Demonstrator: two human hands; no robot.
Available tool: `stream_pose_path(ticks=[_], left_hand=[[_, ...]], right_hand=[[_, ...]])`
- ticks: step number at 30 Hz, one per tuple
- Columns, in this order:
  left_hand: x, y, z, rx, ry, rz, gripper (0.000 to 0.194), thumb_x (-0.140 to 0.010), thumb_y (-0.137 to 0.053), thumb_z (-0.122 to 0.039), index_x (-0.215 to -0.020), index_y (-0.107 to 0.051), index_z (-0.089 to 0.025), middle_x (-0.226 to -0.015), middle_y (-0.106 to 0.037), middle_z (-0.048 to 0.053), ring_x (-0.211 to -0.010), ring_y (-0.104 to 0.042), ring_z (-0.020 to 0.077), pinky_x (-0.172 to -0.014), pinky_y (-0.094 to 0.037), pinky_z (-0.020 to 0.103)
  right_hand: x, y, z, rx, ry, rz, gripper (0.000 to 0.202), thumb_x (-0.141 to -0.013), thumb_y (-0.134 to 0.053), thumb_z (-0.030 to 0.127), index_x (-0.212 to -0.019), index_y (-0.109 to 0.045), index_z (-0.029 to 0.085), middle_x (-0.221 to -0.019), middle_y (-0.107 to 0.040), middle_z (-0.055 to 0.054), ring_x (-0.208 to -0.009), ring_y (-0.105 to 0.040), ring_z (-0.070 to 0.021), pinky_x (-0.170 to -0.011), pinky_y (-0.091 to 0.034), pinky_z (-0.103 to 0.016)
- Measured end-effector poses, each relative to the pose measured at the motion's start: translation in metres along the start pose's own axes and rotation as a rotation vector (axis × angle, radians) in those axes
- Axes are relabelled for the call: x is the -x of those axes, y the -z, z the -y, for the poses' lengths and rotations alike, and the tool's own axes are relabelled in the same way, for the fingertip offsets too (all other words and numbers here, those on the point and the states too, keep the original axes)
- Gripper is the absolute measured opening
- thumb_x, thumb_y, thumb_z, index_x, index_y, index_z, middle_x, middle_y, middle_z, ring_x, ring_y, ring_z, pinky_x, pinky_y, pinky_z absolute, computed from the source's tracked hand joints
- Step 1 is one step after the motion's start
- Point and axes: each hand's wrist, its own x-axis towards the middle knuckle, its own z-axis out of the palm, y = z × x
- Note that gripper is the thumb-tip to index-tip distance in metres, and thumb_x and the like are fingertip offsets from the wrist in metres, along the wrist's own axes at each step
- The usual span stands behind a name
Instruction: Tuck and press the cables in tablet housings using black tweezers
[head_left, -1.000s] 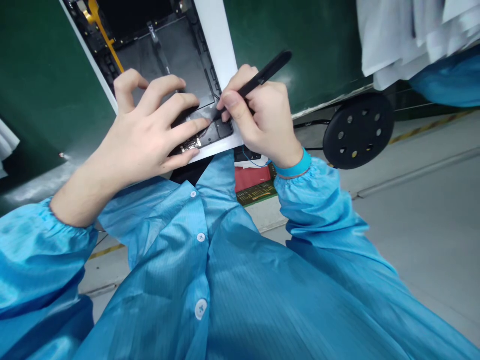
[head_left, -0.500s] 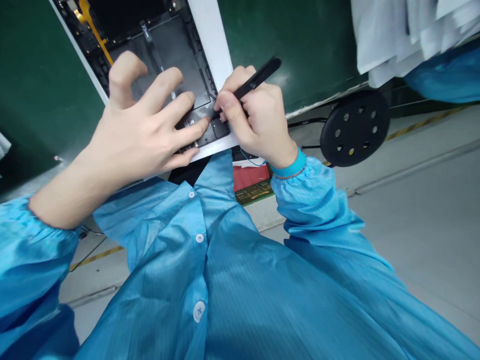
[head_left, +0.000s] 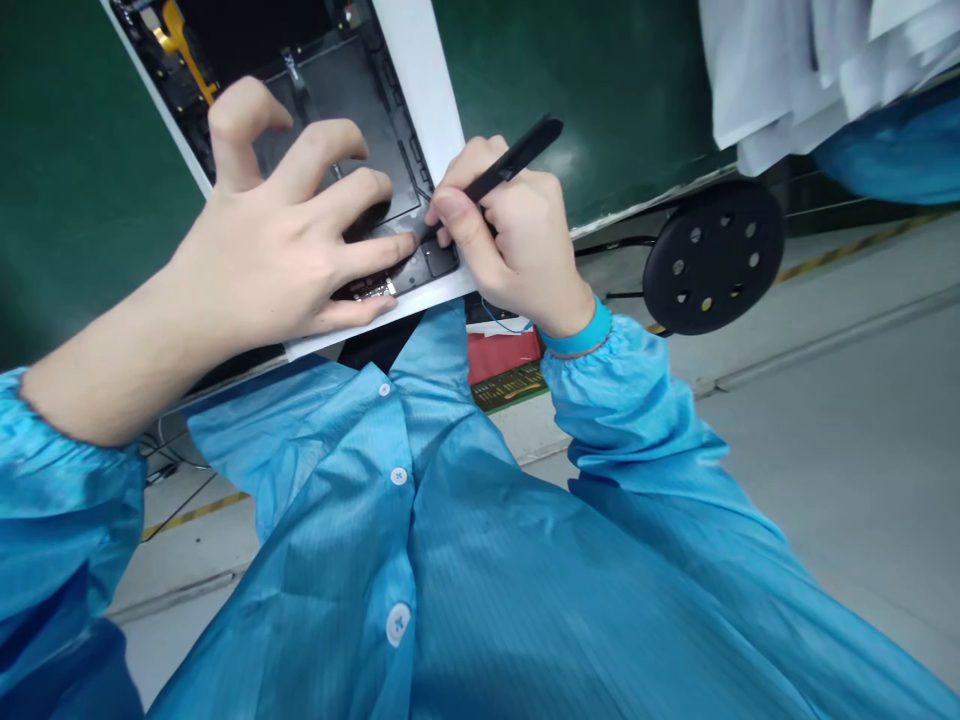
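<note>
An opened flat electronic device [head_left: 337,90], its dark inside showing, lies on a white sheet or tray [head_left: 424,85]. My left hand [head_left: 277,240] is spread palm down over its lower part, fingers bent and apart. The index fingertip presses near the device's lower right corner, and the thumb rests by the near edge. Between the thumb and fingers of my right hand [head_left: 510,225] is a slim black pen-like tool [head_left: 517,160]. Its lower end points at the spot beside my left index fingertip; the tip itself is hidden.
Under the device is a green work surface [head_left: 600,110]. White cloth or sheets [head_left: 817,70] hang over the right side. A round black stool seat or disc with holes [head_left: 714,257] stands beyond the table edge. Below the table, a red item [head_left: 502,357] lies by a green circuit board [head_left: 510,388].
My left wrist and forearm have shifted slightly up and left, while the index fingertip stays at nearly the same spot. My right hand and the black tool have hardly moved.
</note>
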Motion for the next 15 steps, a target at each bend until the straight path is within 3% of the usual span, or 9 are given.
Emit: stream_pose_path(ticks=[7, 12, 15], left_hand=[[0.0054, -0.0097, 0.0023, 0.005, 0.028, -0.045, 0.051, -0.115, -0.049, -0.055, -0.157, -0.063, -0.031, -0.161, -0.055, 0.011, -0.163, -0.033, 0.0429, -0.129, -0.023, 0.077], [0.0027, -0.0066, -0.0009, 0.073, 0.049, -0.067, 0.056, -0.111, -0.056, -0.060, -0.158, -0.063, -0.031, -0.164, -0.054, 0.010, -0.159, -0.040, 0.0431, -0.131, -0.029, 0.073], [0.0014, -0.0039, -0.0010, 0.131, 0.060, -0.067, 0.048, -0.110, -0.059, -0.058, -0.151, -0.069, -0.033, -0.161, -0.057, 0.008, -0.160, -0.040, 0.0411, -0.133, -0.030, 0.070]], right_hand=[[-0.0003, -0.0003, 0.0018, 0.012, -0.027, 0.032, 0.044, -0.113, -0.033, 0.060, -0.090, -0.058, 0.033, -0.088, -0.069, -0.006, -0.096, -0.069, -0.0291, -0.102, -0.058, -0.051], [-0.0004, -0.0003, 0.0031, 0.055, -0.037, 0.064, 0.044, -0.113, -0.030, 0.060, -0.092, -0.057, 0.032, -0.092, -0.071, -0.009, -0.104, -0.070, -0.0306, -0.104, -0.058, -0.053], [-0.0007, 0.0013, 0.0052, 0.049, -0.085, 0.084, 0.044, -0.112, -0.031, 0.059, -0.091, -0.058, 0.031, -0.093, -0.072, -0.010, -0.105, -0.070, -0.0325, -0.106, -0.058, -0.056]])
